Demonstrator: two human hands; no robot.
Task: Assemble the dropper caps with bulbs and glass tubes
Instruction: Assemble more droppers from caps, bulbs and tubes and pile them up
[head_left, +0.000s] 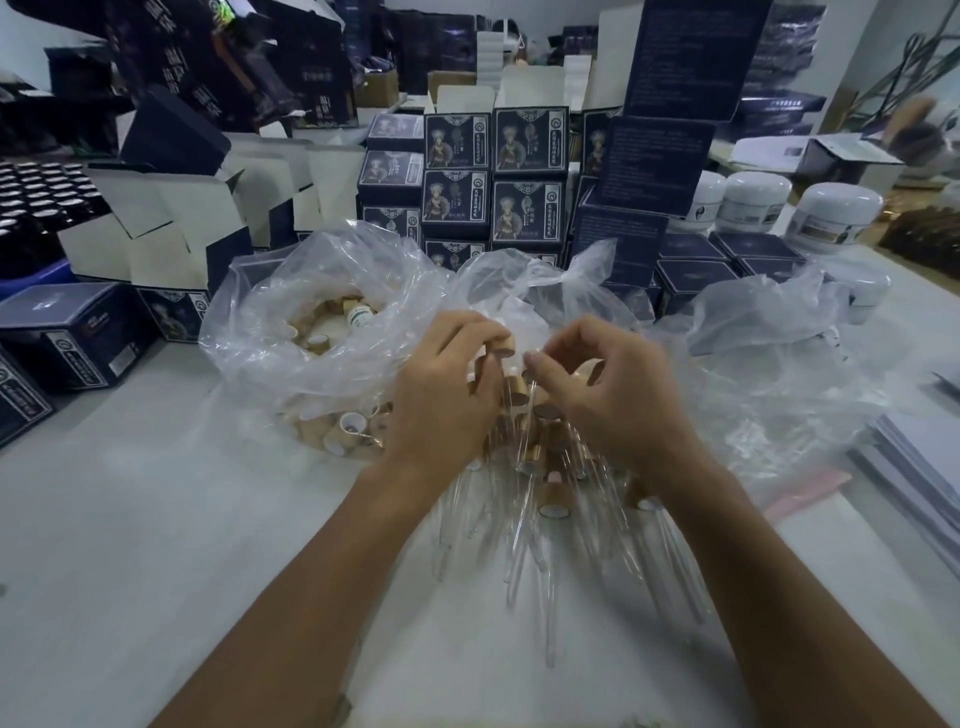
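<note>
Cap (505, 345) in left grip (447, 384) (pinched)

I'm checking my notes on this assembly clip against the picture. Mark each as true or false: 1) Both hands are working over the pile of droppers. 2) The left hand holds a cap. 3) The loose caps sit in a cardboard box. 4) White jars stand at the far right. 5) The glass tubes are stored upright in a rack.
1) True: the left hand and right hand meet above the pile of droppers.
2) True: it pinches a tan cap.
3) False: the loose caps lie in a clear plastic bag.
4) True: white jars stand there.
5) False: the glass tubes lie loose on the table.
</note>
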